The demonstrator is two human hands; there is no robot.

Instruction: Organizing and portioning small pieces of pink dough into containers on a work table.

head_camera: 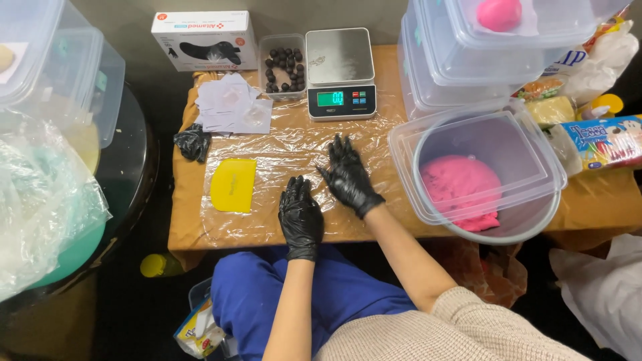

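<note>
Both hands are in black gloves and lying flat on the plastic wrap [281, 144] that covers the table [184, 227]. The left hand [301, 217] is palm down near the front edge, fingers spread and holding nothing. The right hand [348, 175] is just beside it, a bit further in and angled toward the scale [340, 73], fingers also spread wide, nothing in them. The two hands sit close together but I can't tell if they actually touch.

A yellow scraper [233, 184] lies flat on the wrap left of the left hand, a little apart from it. Behind it there's a crumpled black glove [192, 142] and a stack of small paper squares [233, 103]. The scale sits at the back of the table, and right next to it on the left is a clear tub of dark balls [283, 67]. A glove box [204, 40] stands further left.

On the right, a bowl [528, 230] holds pink dough [461, 190], with a clear lid [478, 164] resting tilted across its top. More clear containers [468, 60] are stacked behind it, the top one with a pink ball [498, 13] inside.
</note>
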